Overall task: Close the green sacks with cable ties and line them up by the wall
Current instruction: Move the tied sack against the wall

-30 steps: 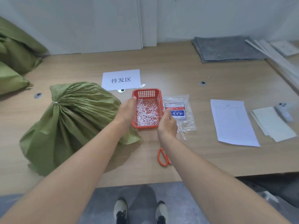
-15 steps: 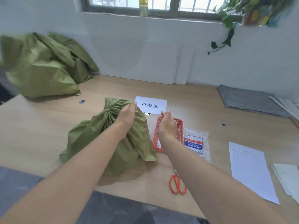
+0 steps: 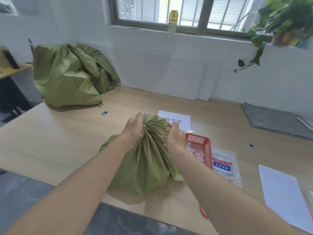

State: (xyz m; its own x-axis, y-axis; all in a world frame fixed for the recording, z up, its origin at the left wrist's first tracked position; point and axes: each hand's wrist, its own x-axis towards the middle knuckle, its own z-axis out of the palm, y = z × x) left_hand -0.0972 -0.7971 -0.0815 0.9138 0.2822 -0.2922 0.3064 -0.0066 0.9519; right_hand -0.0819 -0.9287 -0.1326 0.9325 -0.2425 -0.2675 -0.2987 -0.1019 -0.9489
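Note:
A green sack stands on the wooden table in front of me, its neck gathered and bound by a white cable tie. My left hand grips the neck from the left. My right hand presses on the sack's right side, fingers partly spread. Beside it on the right, a red basket holds several white cable ties. Two more green sacks lean against the wall at the table's far left corner.
A clear bag of ties lies right of the basket, a white label sheet behind the sack, paper at the right edge. Orange scissors peek out under my right forearm. A grey cloth lies far right; white boards lean on the wall.
Both hands left the red basket and went to the sack. The left now holds its tied neck, the right rests on its side, and the sack stands more upright. My view tilted up.

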